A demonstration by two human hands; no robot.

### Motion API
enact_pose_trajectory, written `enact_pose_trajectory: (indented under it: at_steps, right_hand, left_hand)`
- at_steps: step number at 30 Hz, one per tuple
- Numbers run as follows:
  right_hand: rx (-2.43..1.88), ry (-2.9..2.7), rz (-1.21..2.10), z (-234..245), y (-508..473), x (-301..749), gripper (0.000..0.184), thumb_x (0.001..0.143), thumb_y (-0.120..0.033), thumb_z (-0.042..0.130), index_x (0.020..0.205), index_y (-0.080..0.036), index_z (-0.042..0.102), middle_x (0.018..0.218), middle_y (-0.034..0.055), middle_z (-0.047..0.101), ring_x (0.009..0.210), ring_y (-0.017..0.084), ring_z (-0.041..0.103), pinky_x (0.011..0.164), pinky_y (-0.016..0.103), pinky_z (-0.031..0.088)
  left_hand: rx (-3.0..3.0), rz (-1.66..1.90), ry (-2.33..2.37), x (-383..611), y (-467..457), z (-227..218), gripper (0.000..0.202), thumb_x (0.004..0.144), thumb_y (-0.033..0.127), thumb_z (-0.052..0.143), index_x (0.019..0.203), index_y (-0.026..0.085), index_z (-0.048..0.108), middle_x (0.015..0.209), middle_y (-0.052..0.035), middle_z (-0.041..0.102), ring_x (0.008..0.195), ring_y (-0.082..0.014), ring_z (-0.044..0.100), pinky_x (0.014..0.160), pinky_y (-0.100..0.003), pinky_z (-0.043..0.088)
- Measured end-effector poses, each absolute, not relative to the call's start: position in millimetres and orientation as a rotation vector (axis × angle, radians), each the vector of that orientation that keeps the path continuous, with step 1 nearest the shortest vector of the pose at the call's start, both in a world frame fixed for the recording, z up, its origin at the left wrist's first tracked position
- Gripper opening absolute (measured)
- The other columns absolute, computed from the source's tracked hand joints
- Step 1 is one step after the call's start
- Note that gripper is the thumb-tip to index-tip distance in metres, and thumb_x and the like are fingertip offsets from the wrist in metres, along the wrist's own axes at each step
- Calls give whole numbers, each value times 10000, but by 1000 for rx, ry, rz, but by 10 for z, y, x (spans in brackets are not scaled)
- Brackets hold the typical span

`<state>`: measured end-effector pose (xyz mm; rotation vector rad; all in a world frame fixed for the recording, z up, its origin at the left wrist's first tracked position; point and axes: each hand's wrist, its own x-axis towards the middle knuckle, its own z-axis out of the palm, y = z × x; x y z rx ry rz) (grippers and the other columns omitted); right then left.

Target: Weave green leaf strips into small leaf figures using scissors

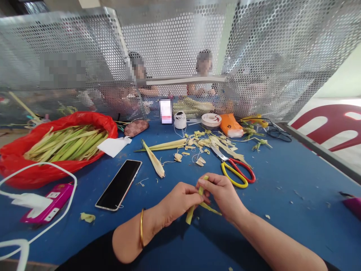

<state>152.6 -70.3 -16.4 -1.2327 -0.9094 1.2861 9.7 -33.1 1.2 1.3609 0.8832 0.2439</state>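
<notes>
Over the blue table, my left hand (184,200) and my right hand (218,190) meet, both with fingers pinched on a narrow strip of green corn husk (190,215). One end of the strip hangs below my left fingers; another thin piece sticks out under my right hand. Part of the husk is hidden behind my fingers. Scissors (235,175) with red and yellow handles lie open beyond my right hand. A whole husk leaf (154,160) and many husk scraps (200,141) are spread farther back.
A red plastic bag (93,117) full of husks stands at the left, near a dark phone (120,184) and a purple power strip (46,205) with a white cable. Along the perforated metal screen (175,37) stand a thread spool (179,119), a tape roll (211,120) and an orange tissue pack (230,125).
</notes>
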Motion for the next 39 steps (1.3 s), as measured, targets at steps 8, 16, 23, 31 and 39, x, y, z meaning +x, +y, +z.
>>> enact_pose_trajectory:
  at_steps: [8,16,23,31,39]
  right_hand:
    - [-1087,-1034,1574,-104,-677,1671,248,725,-381,727,804,-147,705,585,-18,604,488,93,485,530,244,404]
    - [-1017,-1120,1643,-109,-650,1736,199,691,-330,769,774,-164,697,554,-35,619,491,100,524,541,245,400]
    - [-1098,-1083,1346,-143,-678,1625,221,719,-319,738,611,-169,618,504,-41,562,450,99,496,484,242,380]
    - [-1289,-1071,1043,-204,-726,1527,178,711,-271,693,580,-173,624,580,-16,563,538,116,500,512,246,406]
    - [-1166,-1087,1146,-154,-684,1605,210,689,-288,754,570,-178,621,615,-19,557,598,120,491,573,256,402]
  left_hand:
    - [1271,209,852,62,-290,50,281,715,309,564,801,132,765,532,27,438,525,-104,376,527,-240,355]
    - [1192,231,769,35,-256,52,239,711,279,571,755,135,757,627,-16,574,545,-97,384,565,-237,378]
    - [1236,277,805,57,-276,73,241,739,283,538,723,136,729,569,8,477,560,-103,378,549,-235,313]
    - [1240,311,873,105,-335,53,185,719,280,551,653,142,655,494,52,398,486,-81,300,479,-241,224]
    - [1014,176,714,30,-258,99,307,753,366,634,954,134,650,745,-96,712,626,-189,649,671,-325,484]
